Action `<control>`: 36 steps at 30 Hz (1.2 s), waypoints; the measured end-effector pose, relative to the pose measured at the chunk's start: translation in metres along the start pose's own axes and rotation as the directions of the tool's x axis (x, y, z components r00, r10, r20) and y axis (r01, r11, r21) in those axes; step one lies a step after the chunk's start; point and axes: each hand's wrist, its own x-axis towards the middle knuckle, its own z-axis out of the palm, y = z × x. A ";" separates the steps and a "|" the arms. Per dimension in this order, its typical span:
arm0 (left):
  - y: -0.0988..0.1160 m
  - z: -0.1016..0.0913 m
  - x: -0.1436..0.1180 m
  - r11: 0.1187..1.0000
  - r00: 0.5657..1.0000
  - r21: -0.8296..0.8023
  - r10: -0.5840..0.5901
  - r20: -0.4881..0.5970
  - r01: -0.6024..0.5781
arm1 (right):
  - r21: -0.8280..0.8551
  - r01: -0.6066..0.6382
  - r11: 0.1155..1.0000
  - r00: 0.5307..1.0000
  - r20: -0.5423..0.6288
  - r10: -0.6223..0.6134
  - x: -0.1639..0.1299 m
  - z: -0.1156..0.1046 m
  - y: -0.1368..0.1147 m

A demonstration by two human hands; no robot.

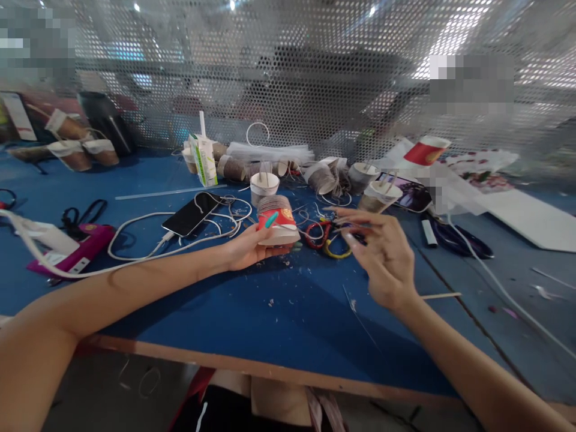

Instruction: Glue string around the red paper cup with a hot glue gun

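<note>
The left arm reaches in from the lower left, its forearm low over the blue table [216, 336], and the left hand [249, 249] clasps a red-and-white cup [278, 223] from the side, thumb along its near face and fingers beneath. Grey cord is wound around the cup's far end, and the cup leans away from the wrist. The right arm slants in from the lower right; the right hand [382, 255] hangs just right of the cup, wrist bent, fingers curled toward the thumb. Whether those fingertips pinch a strand I cannot tell, since they blur into the clutter behind.

Between the hands lie a red loop handle [316, 235] and a yellow loop handle [337, 254]. Directly beyond the held cup stands a white cup [264, 185], crowding that side, and another pale cup [378, 195] is just past the right hand's knuckles. Left of the grip are a dark phone [191, 215] and a looping white cable [135, 223]; beside the right wrist lies a thin stick [443, 296].
</note>
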 end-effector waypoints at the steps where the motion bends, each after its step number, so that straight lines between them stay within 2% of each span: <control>1: -0.001 -0.001 0.000 1.000 1.000 0.001 -0.002 -0.002 0.002 | 0.207 -0.017 0.978 0.999 0.053 0.006 -0.004 0.004 -0.004; 3: -0.001 -0.002 0.001 1.000 1.000 0.010 -0.001 0.009 0.001 | 0.495 -0.163 0.853 0.974 0.220 0.059 -0.012 0.011 -0.010; 4: -0.001 -0.003 0.000 1.000 1.000 0.018 0.002 0.020 -0.003 | 0.561 -0.253 0.788 0.950 0.300 0.091 -0.015 0.014 -0.013; 6: -0.001 -0.003 0.000 0.999 0.999 0.036 0.002 0.042 -0.004 | 0.600 -0.391 0.698 0.898 0.415 0.147 -0.018 0.017 -0.015; 9: 0.001 -0.001 -0.002 0.998 0.997 0.055 -0.025 0.066 0.022 | 0.619 -0.462 0.635 0.868 0.463 0.180 -0.018 0.019 -0.013; 14: 0.003 0.002 -0.005 0.997 0.987 0.052 -0.058 0.149 0.051 | 0.671 -0.509 0.540 0.855 0.466 0.228 -0.012 0.019 -0.011; 19: 0.004 0.003 -0.008 0.995 0.968 0.038 -0.100 0.230 0.094 | 0.695 -0.557 0.454 0.829 0.435 0.351 -0.006 0.017 -0.008; 21: 0.005 0.003 -0.008 0.995 0.966 0.029 -0.105 0.238 0.100 | 0.683 -0.568 0.460 0.814 0.382 0.438 -0.004 0.016 0.001; 25: 0.008 0.002 -0.009 0.987 0.953 -0.011 -0.154 0.261 0.163 | 0.610 -0.543 0.577 0.804 0.181 0.566 0.000 0.011 0.023; 27: 0.009 0.001 -0.009 0.977 0.943 -0.033 -0.192 0.272 0.209 | 0.599 -0.500 0.625 0.823 0.106 0.558 0.001 0.008 0.028; 29: 0.009 0.001 -0.008 0.971 0.936 -0.037 -0.216 0.278 0.235 | 0.617 -0.464 0.636 0.849 0.106 0.518 0.001 0.008 0.022; 30: 0.009 0.001 -0.008 0.970 0.933 -0.032 -0.221 0.283 0.239 | 0.633 -0.459 0.623 0.860 0.142 0.490 0.001 0.008 0.016; 32: 0.009 0.002 -0.009 0.971 0.928 -0.016 -0.224 0.297 0.239 | 0.665 -0.496 0.557 0.859 0.285 0.425 -0.001 0.010 0.001; 34: 0.008 0.003 -0.010 0.972 0.922 0.009 -0.227 0.314 0.236 | 0.685 -0.557 0.470 0.829 0.429 0.358 -0.004 0.013 -0.013; 36: 0.008 0.004 -0.011 0.971 0.916 0.045 -0.237 0.325 0.235 | 0.675 -0.610 0.415 0.792 0.522 0.315 -0.007 0.016 -0.023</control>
